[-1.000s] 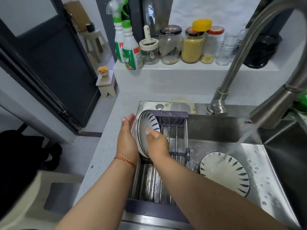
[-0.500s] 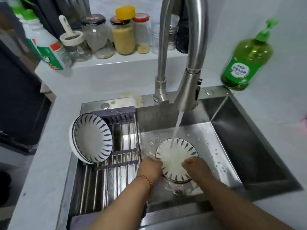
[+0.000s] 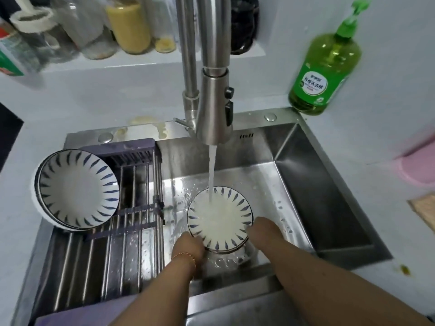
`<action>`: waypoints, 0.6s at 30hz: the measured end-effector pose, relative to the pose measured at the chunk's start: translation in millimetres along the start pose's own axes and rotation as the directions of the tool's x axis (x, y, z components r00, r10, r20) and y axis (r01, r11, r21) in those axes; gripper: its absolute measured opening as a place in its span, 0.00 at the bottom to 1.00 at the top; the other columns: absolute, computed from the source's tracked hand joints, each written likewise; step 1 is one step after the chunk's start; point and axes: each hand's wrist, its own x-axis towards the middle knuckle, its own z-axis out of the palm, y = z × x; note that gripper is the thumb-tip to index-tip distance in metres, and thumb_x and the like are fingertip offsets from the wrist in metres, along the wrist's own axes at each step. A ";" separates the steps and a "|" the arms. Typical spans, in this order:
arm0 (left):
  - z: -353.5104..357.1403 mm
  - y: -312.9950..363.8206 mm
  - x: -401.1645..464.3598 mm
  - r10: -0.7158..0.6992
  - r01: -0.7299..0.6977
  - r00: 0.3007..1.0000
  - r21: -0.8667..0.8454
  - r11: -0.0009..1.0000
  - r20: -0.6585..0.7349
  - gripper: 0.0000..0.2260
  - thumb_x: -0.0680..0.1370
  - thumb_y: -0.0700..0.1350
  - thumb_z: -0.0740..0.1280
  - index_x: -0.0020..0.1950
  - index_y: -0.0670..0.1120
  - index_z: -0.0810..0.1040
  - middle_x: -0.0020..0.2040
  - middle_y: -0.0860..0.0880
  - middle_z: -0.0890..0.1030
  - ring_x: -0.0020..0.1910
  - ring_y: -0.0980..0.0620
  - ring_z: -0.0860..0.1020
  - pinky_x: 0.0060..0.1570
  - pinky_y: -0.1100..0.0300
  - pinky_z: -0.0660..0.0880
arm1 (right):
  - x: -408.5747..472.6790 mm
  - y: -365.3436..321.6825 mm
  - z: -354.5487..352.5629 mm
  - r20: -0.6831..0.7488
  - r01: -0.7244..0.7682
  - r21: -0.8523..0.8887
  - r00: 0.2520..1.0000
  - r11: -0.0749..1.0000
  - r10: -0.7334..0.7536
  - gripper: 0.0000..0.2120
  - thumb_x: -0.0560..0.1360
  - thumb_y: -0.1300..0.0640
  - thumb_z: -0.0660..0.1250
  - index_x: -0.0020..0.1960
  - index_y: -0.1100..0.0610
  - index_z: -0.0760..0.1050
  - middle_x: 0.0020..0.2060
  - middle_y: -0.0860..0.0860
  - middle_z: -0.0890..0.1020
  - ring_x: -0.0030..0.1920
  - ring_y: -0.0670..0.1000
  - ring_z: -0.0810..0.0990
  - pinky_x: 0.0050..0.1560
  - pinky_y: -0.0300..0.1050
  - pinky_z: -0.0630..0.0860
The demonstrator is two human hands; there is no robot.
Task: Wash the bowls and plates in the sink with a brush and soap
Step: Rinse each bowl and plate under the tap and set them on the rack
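Both my hands hold 1 plate under running water in the sink.

Nearest me, my left hand (image 3: 188, 247) grips the plate (image 3: 220, 218) at its lower left rim and my right hand (image 3: 264, 231) grips its right rim, fingers curled under the edges. The plate is round, glossy white with blue dashes, and milky water pools in it. The stream falls from the brushed-steel faucet (image 3: 213, 107) into the steel sink (image 3: 317, 189). To the left, stacked matching bowls (image 3: 77, 189) lean on edge on the ridged drying rack (image 3: 131, 208). Farther back, a green soap bottle (image 3: 326, 67) stands on the white surface (image 3: 376, 128), and jars (image 3: 128, 27) line the shelf.
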 end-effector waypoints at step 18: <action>-26.8 35.4 -61.8 -0.078 0.014 0.995 -0.675 0.738 -0.064 0.08 0.73 0.32 0.68 0.39 0.40 0.71 0.36 0.39 0.79 0.31 0.42 0.82 0.47 0.42 0.81 | -8.2 -1.1 -12.4 0.090 -0.085 0.625 0.995 0.776 0.036 0.10 0.75 0.65 0.64 0.35 0.65 0.74 0.29 0.62 0.81 0.33 0.62 0.82 0.43 0.60 0.81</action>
